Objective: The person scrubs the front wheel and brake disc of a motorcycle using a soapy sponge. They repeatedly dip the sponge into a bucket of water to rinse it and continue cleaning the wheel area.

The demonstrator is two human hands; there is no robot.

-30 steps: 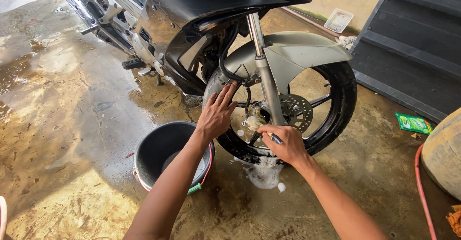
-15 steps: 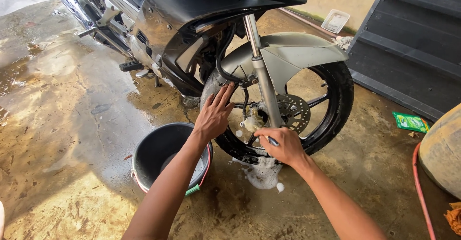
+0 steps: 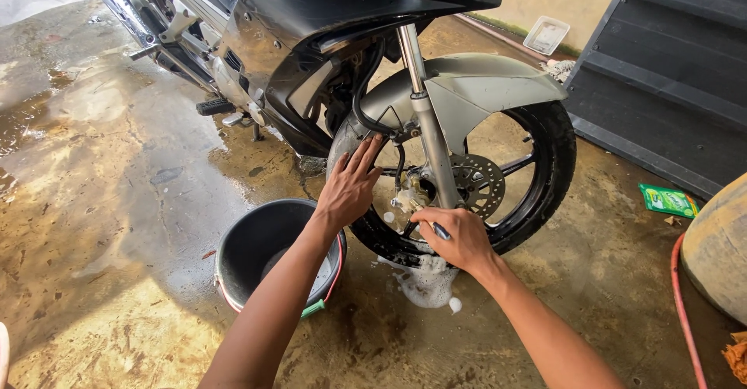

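Observation:
A black motorcycle stands on wet concrete, its front wheel (image 3: 545, 171) under a grey mudguard (image 3: 475, 85). My left hand (image 3: 348, 187) rests flat on the tyre's left side, fingers spread. My right hand (image 3: 455, 237) is closed around a small brush with a dark handle, its head pressed into the soapy hub area beside the brake disc (image 3: 476, 183). White foam (image 3: 424, 280) lies on the floor under the wheel.
A black bucket (image 3: 233, 257) stands on the floor under my left forearm. Dark steps (image 3: 661, 70) rise at the right. A green sachet (image 3: 668, 200), a red hose (image 3: 685, 319) and a large rounded tan object (image 3: 720, 249) lie at the right. A white tray (image 3: 546, 35) sits by the back wall.
My view has shifted slightly; both hands stay on the wheel, the right hand working the brush a little near the hub.

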